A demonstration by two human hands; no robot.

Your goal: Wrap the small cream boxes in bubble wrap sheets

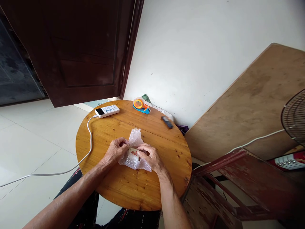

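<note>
A sheet of bubble wrap (135,136) lies on the round wooden table (133,190) in front of me. On it rests a small pale box (132,151) with red print, partly covered by the wrap and my fingers. My left hand (116,149) pinches the wrap's left edge beside the box. From the right, my right hand (151,156) has its thumb on the box's right end, its fingers curled over the wrap there. The box's underside is hidden.
A white device (107,111) with a cable (91,140) sits at the table's far left. An orange and blue tape dispenser (142,105) and a blurred dark object (167,122) lie toward the back. A wooden chair (238,184) and a fan (295,117) stand at right.
</note>
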